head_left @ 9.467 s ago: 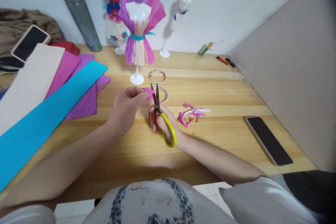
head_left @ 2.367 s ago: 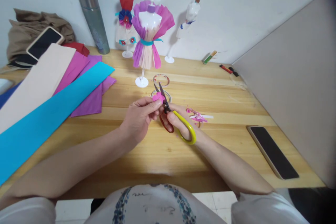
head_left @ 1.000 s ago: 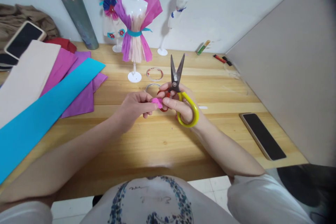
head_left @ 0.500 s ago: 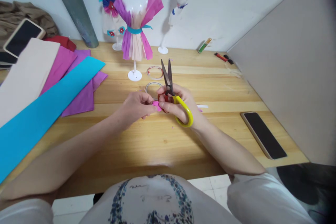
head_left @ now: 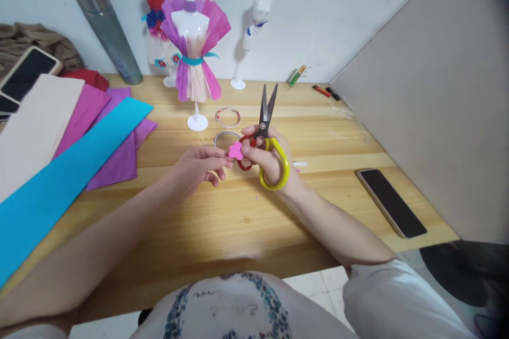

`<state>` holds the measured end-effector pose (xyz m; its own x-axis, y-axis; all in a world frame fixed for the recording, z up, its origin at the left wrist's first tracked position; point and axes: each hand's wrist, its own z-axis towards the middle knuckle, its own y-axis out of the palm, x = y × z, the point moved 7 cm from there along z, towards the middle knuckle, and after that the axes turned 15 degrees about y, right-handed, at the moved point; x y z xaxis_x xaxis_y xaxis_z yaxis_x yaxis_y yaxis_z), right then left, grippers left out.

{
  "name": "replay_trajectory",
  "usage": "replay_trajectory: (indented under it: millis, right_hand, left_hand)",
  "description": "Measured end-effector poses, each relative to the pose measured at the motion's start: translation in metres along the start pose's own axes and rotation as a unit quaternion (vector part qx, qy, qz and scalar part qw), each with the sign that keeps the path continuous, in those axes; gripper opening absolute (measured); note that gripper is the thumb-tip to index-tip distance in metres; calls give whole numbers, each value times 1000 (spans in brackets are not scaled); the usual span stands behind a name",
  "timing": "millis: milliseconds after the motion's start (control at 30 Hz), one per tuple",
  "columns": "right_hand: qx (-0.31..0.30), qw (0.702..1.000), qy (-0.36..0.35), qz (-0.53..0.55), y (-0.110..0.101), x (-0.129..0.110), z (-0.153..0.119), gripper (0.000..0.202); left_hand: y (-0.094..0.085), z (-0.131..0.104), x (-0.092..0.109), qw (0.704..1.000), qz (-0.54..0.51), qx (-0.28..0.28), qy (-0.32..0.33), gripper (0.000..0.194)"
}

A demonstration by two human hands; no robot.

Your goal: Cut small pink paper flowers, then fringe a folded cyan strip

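Observation:
A small pink flower-shaped paper piece (head_left: 235,151) is held up above the table, pinched at its right edge by the thumb of my right hand (head_left: 270,159). That same hand also holds the scissors (head_left: 274,161), which have one red and one yellow handle loop. Their dark blades point up and away, slightly apart. My left hand (head_left: 201,165) is just left of the paper piece, its fingers loosely apart and the fingertips at the piece's edge. Whether they touch it is hard to make out. Behind the hands lie a tape roll (head_left: 217,140) and a patterned ring-shaped roll (head_left: 228,117).
Dress forms stand at the back, the nearest in a purple and pink paper dress (head_left: 193,71). Folded crepe paper, with a blue strip (head_left: 79,159) on top, covers the left side. A metal flask (head_left: 105,29) leans at the wall. One phone (head_left: 392,204) lies right.
My left fingers have loosened from the pink piece, which now shows its flower shape in my right hand. The scissors have tilted to the right. The camera view has shifted.

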<state>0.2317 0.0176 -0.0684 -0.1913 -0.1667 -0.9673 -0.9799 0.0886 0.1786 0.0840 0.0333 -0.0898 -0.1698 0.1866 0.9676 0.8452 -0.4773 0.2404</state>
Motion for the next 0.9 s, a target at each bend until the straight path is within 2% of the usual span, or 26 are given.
replay_trajectory:
  millis: [100,233,400,500,633,733,800,833,900]
  right_hand:
    - [4,999,4,34,2,3,0,38]
    - [-2,998,19,61,7,10,-1,40]
    - [-1,998,8,55,10,17,-3,39]
    - [-9,999,6,45,12,20,-3,41]
    - [-25,999,3,25,10,17,-3,45]
    - [-69,996,36,-52,12,16,-2,44]
    - [-116,973,71,-185,18,21,-4,42]
    - [-133,949,79,-275,22,25,-6,39]
    - [-134,872,59,-467,28,30,-12,28]
  left_hand:
    - [8,-3,-4,999,-34,-10,0,8]
    - [16,-7,-1,999,-33,-15,32,17]
    - [11,-10,-3,998,-5,62,32,23]
    - [8,-8,-2,996,12,79,38,21]
    - [0,-4,10,995,23,72,67,16]
    - [-5,-3,28,992,14,57,111,18]
    - [-6,-4,38,991,14,40,125,14]
    - [-5,-5,42,991,17,31,126,13]
    - [-3,-7,45,993,32,14,116,13]
